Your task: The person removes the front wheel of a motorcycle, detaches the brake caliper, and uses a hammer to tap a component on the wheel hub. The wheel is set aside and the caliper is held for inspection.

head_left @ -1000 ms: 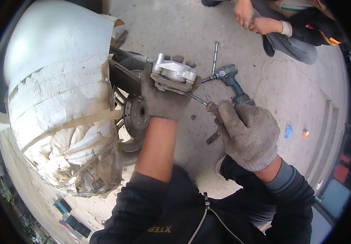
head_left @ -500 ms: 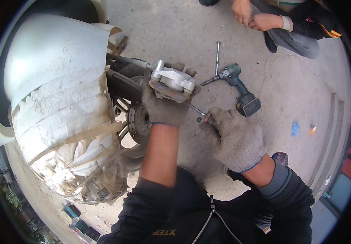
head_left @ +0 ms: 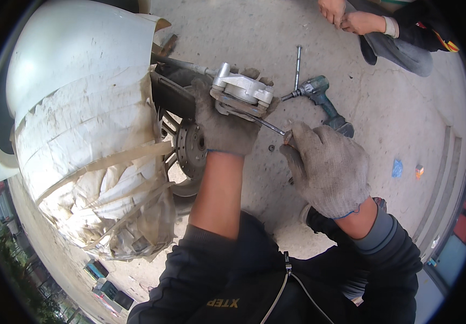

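My left hand (head_left: 223,128), in a dirty grey knit glove, grips a silver brake caliper (head_left: 246,88) from below and behind. Dark brake pads (head_left: 237,103) show along the caliper's near side. My right hand (head_left: 330,168), gloved likewise, is closed around a screwdriver (head_left: 272,127); its handle is mostly hidden in the fingers. The thin metal shaft slants up left to the caliper's underside by the pads, where its tip is hidden. Just left of my left wrist is a wheel with a drilled brake disc (head_left: 192,149).
A green cordless drill (head_left: 324,100) and a long metal extension bar (head_left: 298,67) lie on the concrete beyond my right hand. White bodywork (head_left: 81,48), partly wrapped in torn plastic (head_left: 103,210), fills the left side. Another person's hands (head_left: 351,20) are at the far right.
The view has shifted, so most things appear farther right and higher. The caliper has risen slightly relative to the drill. More of the screwdriver's shaft shows between it and my right hand.
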`<state>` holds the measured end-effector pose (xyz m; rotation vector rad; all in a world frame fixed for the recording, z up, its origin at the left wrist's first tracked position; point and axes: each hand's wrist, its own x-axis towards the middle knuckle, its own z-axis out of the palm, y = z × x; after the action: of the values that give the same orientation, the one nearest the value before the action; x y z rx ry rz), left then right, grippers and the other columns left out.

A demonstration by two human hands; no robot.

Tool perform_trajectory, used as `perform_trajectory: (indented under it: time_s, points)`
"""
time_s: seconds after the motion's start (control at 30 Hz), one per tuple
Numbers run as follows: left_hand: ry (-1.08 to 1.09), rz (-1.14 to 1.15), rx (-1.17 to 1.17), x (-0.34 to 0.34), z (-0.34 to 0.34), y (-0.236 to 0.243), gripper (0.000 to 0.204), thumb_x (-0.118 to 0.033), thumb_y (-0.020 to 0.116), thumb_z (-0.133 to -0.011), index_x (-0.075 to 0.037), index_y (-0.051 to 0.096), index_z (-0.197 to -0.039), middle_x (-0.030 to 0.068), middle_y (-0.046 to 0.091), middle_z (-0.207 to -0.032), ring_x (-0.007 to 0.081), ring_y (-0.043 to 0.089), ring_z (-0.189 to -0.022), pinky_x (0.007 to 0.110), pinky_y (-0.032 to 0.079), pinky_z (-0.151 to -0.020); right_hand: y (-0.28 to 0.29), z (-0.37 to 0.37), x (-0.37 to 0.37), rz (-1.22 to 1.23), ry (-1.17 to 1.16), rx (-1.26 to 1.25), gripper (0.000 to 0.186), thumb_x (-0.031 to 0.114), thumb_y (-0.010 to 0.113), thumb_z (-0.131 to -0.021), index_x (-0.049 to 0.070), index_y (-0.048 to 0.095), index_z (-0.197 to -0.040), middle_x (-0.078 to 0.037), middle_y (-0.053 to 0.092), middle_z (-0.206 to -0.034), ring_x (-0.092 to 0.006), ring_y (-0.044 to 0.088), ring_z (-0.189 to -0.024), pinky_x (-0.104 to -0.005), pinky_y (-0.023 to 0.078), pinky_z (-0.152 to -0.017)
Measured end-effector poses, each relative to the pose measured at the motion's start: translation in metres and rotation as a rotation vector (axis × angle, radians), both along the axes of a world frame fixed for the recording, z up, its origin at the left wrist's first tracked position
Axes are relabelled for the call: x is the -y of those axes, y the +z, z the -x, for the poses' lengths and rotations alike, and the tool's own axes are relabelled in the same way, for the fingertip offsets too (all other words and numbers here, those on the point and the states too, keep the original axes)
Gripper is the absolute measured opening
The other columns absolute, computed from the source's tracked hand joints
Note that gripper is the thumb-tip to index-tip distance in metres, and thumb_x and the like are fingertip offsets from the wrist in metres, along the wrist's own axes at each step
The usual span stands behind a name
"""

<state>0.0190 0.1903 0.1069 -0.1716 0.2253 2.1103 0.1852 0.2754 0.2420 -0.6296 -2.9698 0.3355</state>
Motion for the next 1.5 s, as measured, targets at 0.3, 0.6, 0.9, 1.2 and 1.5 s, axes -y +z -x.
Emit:
perform_trajectory:
  time_s: [0.3, 0.6, 0.9, 1.2, 1.5]
  points:
    - [0.093, 0.110, -0.044, -0.010, -0.002, 0.002, 0.061, -0.064, 0.064, -0.094, -0.017, 0.067, -0.133, 0.0154, 0.072, -0.129, 0.0463, 0.065, -0.125, 0.079, 0.038, -0.118, 0.002, 0.001, 0.004, 0.004, -0.058, 0.112, 0.029, 0.028, 0.081, -0.091, 0.018, 0.072, -0.116, -0.007, 0.068, -0.086, -0.0289, 0.072, -0.076, -0.0427, 0.056, -0.064]
    - [0.126, 0.046, 0.039, -0.013, 0.003, -0.008, 0.057, -0.058, 0.062, -0.094, -0.013, 0.071, -0.128, 0.0180, 0.072, -0.122, 0.0461, 0.068, -0.116, 0.075, 0.043, -0.112, -0.006, 0.006, 0.017, 0.104, -0.157, 0.344, 0.020, 0.021, 0.076, -0.094, 0.014, 0.070, -0.112, -0.011, 0.072, -0.091, -0.0334, 0.074, -0.080, -0.0468, 0.058, -0.067]
    - [0.221, 0.144, -0.022, -0.022, 0.000, -0.004, 0.053, -0.059, 0.055, -0.099, -0.011, 0.072, -0.116, 0.0138, 0.075, -0.104, 0.0367, 0.074, -0.092, 0.057, 0.063, -0.084, -0.013, 0.010, 0.004, 0.506, -0.249, 0.286, 0.031, 0.014, 0.064, -0.090, 0.013, 0.076, -0.118, -0.020, 0.077, -0.103, -0.0412, 0.076, -0.095, -0.0498, 0.060, -0.085]
    - [0.218, 0.148, -0.014, -0.025, 0.001, -0.004, 0.055, -0.059, 0.059, -0.094, -0.011, 0.072, -0.116, 0.0185, 0.073, -0.105, 0.0415, 0.071, -0.097, 0.062, 0.058, -0.093, -0.024, 0.008, 0.003, 0.530, -0.257, 0.192, 0.023, 0.014, 0.071, -0.088, 0.005, 0.072, -0.110, -0.021, 0.075, -0.094, -0.0425, 0.074, -0.084, -0.0494, 0.059, -0.076]
    - [0.229, 0.115, 0.004, -0.028, -0.002, 0.002, 0.058, -0.061, 0.058, -0.096, -0.008, 0.069, -0.116, 0.0169, 0.073, -0.103, 0.0377, 0.071, -0.096, 0.060, 0.061, -0.090, -0.019, 0.005, -0.006, 0.360, -0.207, 0.290, 0.021, 0.015, 0.072, -0.089, 0.010, 0.072, -0.109, -0.019, 0.071, -0.094, -0.0407, 0.072, -0.088, -0.0496, 0.057, -0.076]
